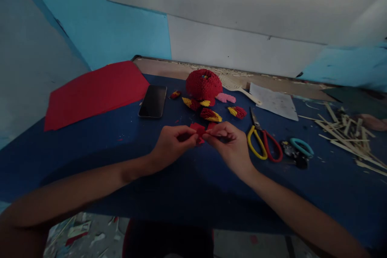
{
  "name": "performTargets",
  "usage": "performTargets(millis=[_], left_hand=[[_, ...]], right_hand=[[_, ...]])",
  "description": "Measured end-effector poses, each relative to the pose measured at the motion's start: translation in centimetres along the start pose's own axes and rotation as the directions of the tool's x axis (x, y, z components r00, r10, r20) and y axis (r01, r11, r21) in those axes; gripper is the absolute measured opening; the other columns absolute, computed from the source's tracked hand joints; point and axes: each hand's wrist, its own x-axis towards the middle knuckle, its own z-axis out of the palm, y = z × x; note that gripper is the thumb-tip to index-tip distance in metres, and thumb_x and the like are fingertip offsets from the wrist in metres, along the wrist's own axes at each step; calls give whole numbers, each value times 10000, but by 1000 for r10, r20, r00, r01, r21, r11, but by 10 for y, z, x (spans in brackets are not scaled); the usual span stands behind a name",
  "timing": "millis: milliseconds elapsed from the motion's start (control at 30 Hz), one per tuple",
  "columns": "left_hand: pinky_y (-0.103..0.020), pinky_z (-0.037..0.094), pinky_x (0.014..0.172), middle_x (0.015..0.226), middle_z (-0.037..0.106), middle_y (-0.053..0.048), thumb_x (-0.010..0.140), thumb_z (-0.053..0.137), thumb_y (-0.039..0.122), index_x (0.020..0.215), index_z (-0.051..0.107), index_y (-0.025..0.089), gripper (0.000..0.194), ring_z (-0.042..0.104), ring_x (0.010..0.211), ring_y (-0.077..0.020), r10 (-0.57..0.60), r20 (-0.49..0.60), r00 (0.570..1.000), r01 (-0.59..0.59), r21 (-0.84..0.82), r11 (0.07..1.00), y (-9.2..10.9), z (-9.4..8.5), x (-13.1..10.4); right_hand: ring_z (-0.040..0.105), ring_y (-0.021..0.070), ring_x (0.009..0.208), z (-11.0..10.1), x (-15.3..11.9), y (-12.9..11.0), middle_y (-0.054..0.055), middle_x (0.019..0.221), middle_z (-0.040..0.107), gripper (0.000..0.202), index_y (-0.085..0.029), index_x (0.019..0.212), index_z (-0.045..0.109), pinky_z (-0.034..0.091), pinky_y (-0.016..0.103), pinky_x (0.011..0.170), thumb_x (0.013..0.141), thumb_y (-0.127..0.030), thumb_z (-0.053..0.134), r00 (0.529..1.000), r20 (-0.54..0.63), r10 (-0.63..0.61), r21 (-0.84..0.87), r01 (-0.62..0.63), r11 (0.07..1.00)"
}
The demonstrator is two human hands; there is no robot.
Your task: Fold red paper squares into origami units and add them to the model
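Between my two hands, near the middle of the blue table, is a small piece of red paper [200,130]. My left hand [175,143] pinches its left side between thumb and fingertips. On the right side, my right hand [229,142] holds it in a similar pinch. More small red paper pieces lie just under and behind the fingertips, partly hidden. Beyond them sit red and yellow folded-paper pieces [211,115] and a round red folded-paper body [203,84]. A pink folded piece [225,98] lies to its right.
A large red sheet [96,92] and a black phone [152,101] lie at the left. To the right are scissors [262,139] with yellow and red handles, teal-handled pliers [302,148], a white sheet [273,100] and scattered sticks [350,135]. A pale brush-like tool [242,89] lies behind.
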Motion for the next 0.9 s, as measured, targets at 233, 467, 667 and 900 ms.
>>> performTargets(millis=[233,467,667,900], left_hand=[[-173,403,551,673,687,7,784,551,247,747,666,143,160,596,594,-88,80,77,994,-99,278,956,5,-8,3],[-188,396,583,705,674,-1,800,536,241,767,659,146,159,583,629,-93,103,161,982,-152,328,932,1,-9,4],[-180,444,545,702,657,-21,834,510,379,798,626,126,281,591,593,-83,-120,447,886,214,-167,962,6,-17,12],[-136,401,482,776,694,-34,743,657,323,777,673,134,193,601,587,-59,-220,668,711,508,-271,817,1,-25,19]], right_hand=[[557,101,578,-1,3,4,-54,629,546,225,-226,830,443,440,239,557,741,-246,648,997,74,-4,73,-1,997],[630,128,719,-11,10,3,5,769,675,61,-211,829,640,471,245,631,770,-203,627,944,300,-140,-217,210,953],[619,135,692,-16,9,-5,13,730,673,109,-224,803,670,430,308,660,803,-146,594,691,321,-648,-395,719,571],[606,168,985,-26,16,-13,-8,915,709,117,-280,826,683,418,350,817,789,-180,637,459,506,-731,-427,869,250]])
